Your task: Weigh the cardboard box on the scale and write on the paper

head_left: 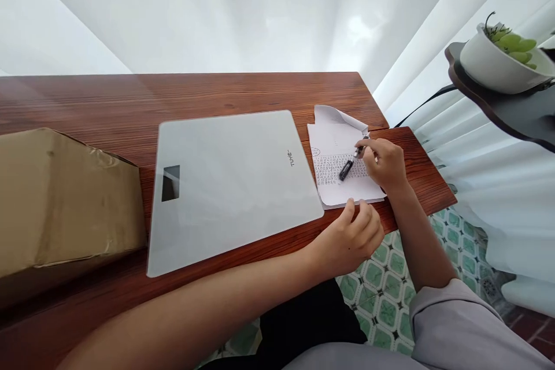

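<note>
My right hand rests on a white printed notepad at the right end of a brown wooden table and grips a black and silver pen lying across the page. The pad's top sheet is folded back at the far end. My left hand sits at the table's near edge with its fingertips on the pad's near corner, holding nothing. A flat pale grey glass scale with a small dark display lies just left of the pad.
A brown taped cardboard box stands at the left of the table. A dark shelf at the right carries a white bowl with a green plant. White curtains hang behind, and green patterned floor tiles show below.
</note>
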